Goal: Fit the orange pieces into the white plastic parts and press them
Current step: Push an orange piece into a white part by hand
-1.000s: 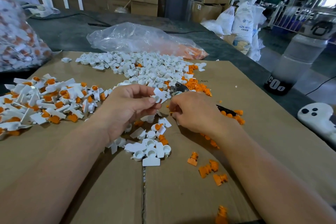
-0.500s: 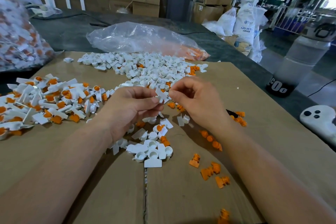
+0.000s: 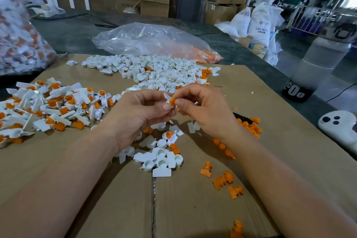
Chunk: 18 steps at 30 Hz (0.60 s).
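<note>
The left hand (image 3: pixel 141 120) curls its thumb and fingertips round a small white part (image 3: pixel 167 96) of smooth, glossy plastic, held above the cardboard (image 3: pixel 251 92) between both hands. The right hand (image 3: pixel 204 114) pinches an orange piece (image 3: pixel 173 100) between thumb and forefinger, touching the white part's round cup. The part's flat tab points up and away from the person. The orange piece is mostly hidden, so I cannot tell its long axis.

Below the hands lie loose white cups (image 3: pixel 161 158) with rectangular tabs, and stubby ribbed orange plugs (image 3: pixel 224 179) to their right. A heap of fitted parts (image 3: pixel 48 106) sits left. Beyond are a bare white heap (image 3: pixel 154 71) and a crinkled clear bag (image 3: pixel 154 40), on the dark bench (image 3: pixel 77 31).
</note>
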Each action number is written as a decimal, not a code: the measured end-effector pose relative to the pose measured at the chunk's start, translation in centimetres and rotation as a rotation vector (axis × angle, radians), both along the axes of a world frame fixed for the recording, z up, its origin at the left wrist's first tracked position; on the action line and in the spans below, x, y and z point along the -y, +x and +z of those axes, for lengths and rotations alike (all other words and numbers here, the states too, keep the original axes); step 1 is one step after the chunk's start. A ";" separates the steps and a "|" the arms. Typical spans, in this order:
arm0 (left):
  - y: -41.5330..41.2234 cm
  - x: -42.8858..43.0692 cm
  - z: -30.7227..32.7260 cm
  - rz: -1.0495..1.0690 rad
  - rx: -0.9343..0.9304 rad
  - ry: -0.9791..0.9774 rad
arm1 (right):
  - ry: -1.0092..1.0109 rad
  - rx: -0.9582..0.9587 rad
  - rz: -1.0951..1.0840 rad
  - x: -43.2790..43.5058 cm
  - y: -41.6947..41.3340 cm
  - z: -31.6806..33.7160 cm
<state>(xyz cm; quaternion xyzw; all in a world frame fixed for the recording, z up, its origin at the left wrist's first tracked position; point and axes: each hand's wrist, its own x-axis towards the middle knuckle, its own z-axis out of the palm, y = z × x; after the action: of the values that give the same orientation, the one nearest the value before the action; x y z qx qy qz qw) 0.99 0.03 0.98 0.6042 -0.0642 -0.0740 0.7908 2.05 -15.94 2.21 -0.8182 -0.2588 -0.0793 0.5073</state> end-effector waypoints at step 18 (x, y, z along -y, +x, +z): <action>-0.2 0.2 -0.2 0.128 0.217 0.239 | 0.182 -0.208 0.071 0.2 0.3 -0.1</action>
<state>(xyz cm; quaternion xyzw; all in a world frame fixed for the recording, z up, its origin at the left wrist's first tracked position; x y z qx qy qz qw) 0.82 -0.16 0.76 0.7013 -0.1013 0.0350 0.7047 2.31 -16.18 2.10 -0.7628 -0.2255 0.0007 0.6060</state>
